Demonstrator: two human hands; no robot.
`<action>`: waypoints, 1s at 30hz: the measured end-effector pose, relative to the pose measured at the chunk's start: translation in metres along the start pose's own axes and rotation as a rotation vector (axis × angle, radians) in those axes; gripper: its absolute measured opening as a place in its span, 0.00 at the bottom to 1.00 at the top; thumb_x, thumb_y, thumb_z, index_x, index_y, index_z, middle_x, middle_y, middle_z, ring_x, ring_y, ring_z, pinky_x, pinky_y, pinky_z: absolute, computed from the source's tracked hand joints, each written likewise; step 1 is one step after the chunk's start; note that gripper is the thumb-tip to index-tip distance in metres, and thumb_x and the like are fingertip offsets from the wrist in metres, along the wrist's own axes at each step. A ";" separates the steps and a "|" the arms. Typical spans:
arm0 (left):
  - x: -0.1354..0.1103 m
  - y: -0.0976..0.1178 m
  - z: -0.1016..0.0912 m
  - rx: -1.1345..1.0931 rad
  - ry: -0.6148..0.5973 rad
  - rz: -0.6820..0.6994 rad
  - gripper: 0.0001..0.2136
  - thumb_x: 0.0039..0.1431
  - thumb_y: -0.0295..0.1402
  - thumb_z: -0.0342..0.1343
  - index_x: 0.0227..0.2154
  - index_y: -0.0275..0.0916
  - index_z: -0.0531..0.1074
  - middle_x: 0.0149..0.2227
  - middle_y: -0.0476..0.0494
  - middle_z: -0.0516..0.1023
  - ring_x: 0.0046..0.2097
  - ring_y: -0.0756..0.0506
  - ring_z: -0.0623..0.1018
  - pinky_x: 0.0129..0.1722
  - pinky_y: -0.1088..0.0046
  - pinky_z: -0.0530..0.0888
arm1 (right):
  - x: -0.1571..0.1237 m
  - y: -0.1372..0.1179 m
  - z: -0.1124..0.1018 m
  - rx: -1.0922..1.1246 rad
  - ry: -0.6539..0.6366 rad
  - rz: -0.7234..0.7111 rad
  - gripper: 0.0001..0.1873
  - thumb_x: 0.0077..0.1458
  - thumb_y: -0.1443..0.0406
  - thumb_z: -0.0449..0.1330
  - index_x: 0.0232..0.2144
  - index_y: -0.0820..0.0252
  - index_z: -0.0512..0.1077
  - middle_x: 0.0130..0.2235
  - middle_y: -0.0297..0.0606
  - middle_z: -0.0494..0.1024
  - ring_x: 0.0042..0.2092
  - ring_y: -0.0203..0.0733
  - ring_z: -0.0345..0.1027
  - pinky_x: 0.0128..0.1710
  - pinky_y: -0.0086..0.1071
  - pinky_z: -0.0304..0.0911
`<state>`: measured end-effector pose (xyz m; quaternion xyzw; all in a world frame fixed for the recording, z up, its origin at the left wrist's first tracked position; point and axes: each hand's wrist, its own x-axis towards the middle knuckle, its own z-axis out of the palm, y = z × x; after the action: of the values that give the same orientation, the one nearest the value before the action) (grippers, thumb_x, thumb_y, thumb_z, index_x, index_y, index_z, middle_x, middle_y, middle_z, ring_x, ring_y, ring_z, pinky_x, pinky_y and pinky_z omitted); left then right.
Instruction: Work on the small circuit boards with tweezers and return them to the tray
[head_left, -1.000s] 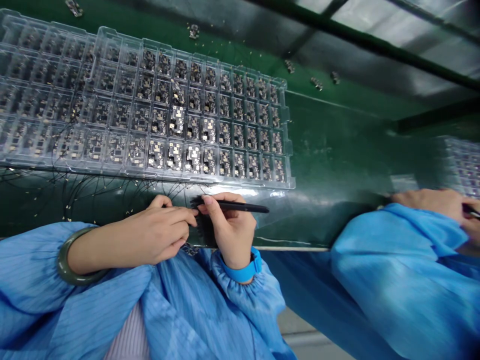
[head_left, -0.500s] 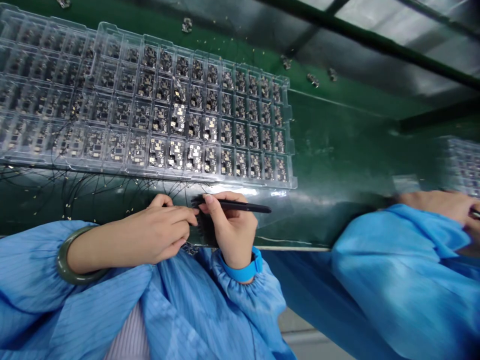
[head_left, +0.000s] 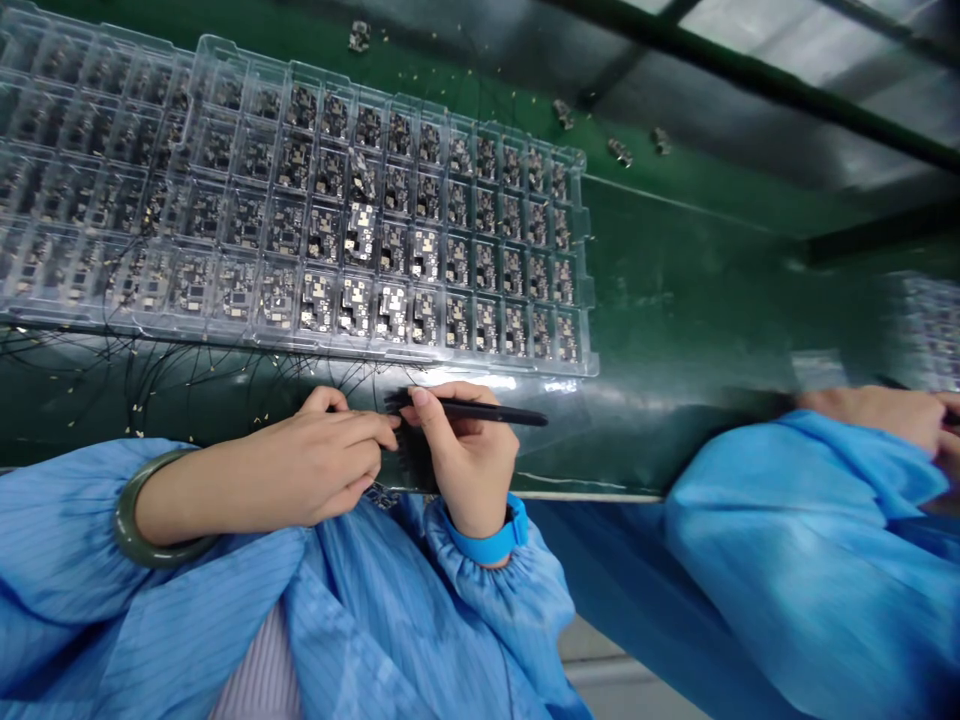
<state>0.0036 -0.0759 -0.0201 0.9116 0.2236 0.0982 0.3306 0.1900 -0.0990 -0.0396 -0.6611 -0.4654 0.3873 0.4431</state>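
My right hand [head_left: 474,455] grips a slim black brush [head_left: 499,412] like a pen, its handle pointing right and its dark bristles close to my left fingertips. My left hand [head_left: 330,460] lies just left of it, fingers bent and pressed together; whatever they hold is hidden. Below the fingers, at the table's front edge, part of a small circuit board [head_left: 382,495] shows. Behind both hands stands a clear plastic tray [head_left: 597,362] whose compartments carry many small black circuit boards. Thin black wires [head_left: 150,375] with light tips lie along the tray's front edge.
A second clear tray section [head_left: 45,320] adjoins on the left. Small metallic parts [head_left: 619,152] are scattered at the back of the green table [head_left: 675,300]. At right, a co-worker's blue sleeve [head_left: 795,480] and hand [head_left: 885,415] are near another tray [head_left: 930,330].
The view has shifted a little, so the tray sits slightly further right. My hands and the brush keep almost the same pose. The co-worker's hand has moved slightly.
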 end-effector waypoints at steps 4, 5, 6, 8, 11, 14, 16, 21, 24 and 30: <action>0.000 0.000 0.001 -0.009 0.013 0.004 0.07 0.64 0.25 0.48 0.31 0.37 0.68 0.51 0.40 0.74 0.54 0.43 0.72 0.49 0.62 0.59 | 0.000 -0.001 0.000 0.006 0.005 0.002 0.09 0.53 0.59 0.65 0.32 0.57 0.72 0.26 0.31 0.79 0.28 0.38 0.77 0.27 0.29 0.72; 0.000 -0.001 0.001 -0.014 0.021 0.004 0.07 0.64 0.25 0.48 0.31 0.37 0.69 0.51 0.40 0.74 0.54 0.43 0.72 0.49 0.62 0.59 | 0.000 -0.002 0.000 0.010 0.006 0.004 0.09 0.53 0.59 0.65 0.32 0.57 0.72 0.26 0.31 0.80 0.28 0.38 0.77 0.27 0.29 0.73; 0.000 -0.001 0.002 -0.017 0.028 0.003 0.07 0.64 0.25 0.48 0.31 0.37 0.69 0.51 0.40 0.74 0.54 0.43 0.72 0.48 0.62 0.59 | -0.001 -0.003 0.000 0.017 0.009 0.007 0.09 0.53 0.58 0.65 0.32 0.57 0.72 0.26 0.31 0.80 0.27 0.38 0.77 0.27 0.30 0.73; -0.001 -0.001 0.002 -0.020 0.030 -0.004 0.06 0.64 0.25 0.49 0.31 0.37 0.69 0.52 0.41 0.74 0.53 0.43 0.72 0.48 0.62 0.59 | -0.001 -0.004 0.000 0.045 0.019 0.015 0.10 0.52 0.58 0.65 0.31 0.57 0.72 0.26 0.31 0.80 0.27 0.39 0.77 0.27 0.30 0.74; 0.000 0.000 0.001 -0.023 0.017 -0.001 0.06 0.64 0.25 0.49 0.32 0.37 0.69 0.51 0.41 0.74 0.53 0.43 0.72 0.49 0.62 0.59 | -0.002 -0.006 0.001 0.091 0.034 0.019 0.10 0.52 0.58 0.66 0.31 0.57 0.71 0.26 0.32 0.80 0.27 0.39 0.77 0.27 0.31 0.74; 0.000 0.001 -0.001 -0.012 -0.009 0.000 0.07 0.65 0.25 0.48 0.32 0.36 0.68 0.51 0.40 0.74 0.56 0.43 0.71 0.49 0.62 0.58 | -0.002 -0.007 0.000 0.126 0.050 0.013 0.10 0.51 0.58 0.66 0.30 0.56 0.71 0.27 0.32 0.80 0.27 0.39 0.77 0.26 0.31 0.74; 0.000 0.001 -0.002 -0.001 -0.026 -0.002 0.07 0.65 0.25 0.47 0.32 0.36 0.68 0.52 0.39 0.74 0.57 0.44 0.70 0.49 0.62 0.57 | -0.002 -0.007 0.000 0.153 0.069 0.007 0.10 0.51 0.59 0.67 0.30 0.56 0.71 0.28 0.32 0.80 0.26 0.38 0.77 0.26 0.31 0.74; 0.000 0.001 0.000 0.002 -0.033 0.000 0.08 0.66 0.25 0.45 0.32 0.36 0.67 0.52 0.39 0.74 0.59 0.43 0.69 0.49 0.61 0.57 | -0.003 -0.008 0.001 0.196 0.100 0.026 0.08 0.51 0.62 0.67 0.30 0.56 0.71 0.29 0.31 0.80 0.27 0.38 0.77 0.28 0.29 0.73; 0.001 0.000 0.000 -0.004 -0.024 0.001 0.08 0.66 0.25 0.46 0.32 0.36 0.67 0.51 0.39 0.75 0.59 0.42 0.69 0.49 0.61 0.57 | -0.003 -0.007 0.001 0.218 0.099 0.034 0.06 0.52 0.63 0.67 0.31 0.55 0.71 0.27 0.30 0.80 0.27 0.37 0.77 0.29 0.28 0.72; 0.002 0.004 -0.008 -0.185 0.024 -0.050 0.07 0.65 0.24 0.46 0.32 0.37 0.66 0.49 0.41 0.75 0.54 0.44 0.72 0.49 0.63 0.60 | -0.001 -0.004 -0.003 0.371 0.192 -0.020 0.08 0.53 0.61 0.66 0.30 0.55 0.70 0.29 0.30 0.82 0.22 0.34 0.74 0.24 0.27 0.71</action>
<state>0.0040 -0.0740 -0.0115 0.8701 0.2405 0.1210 0.4129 0.1910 -0.1000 -0.0346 -0.5973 -0.3481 0.3972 0.6036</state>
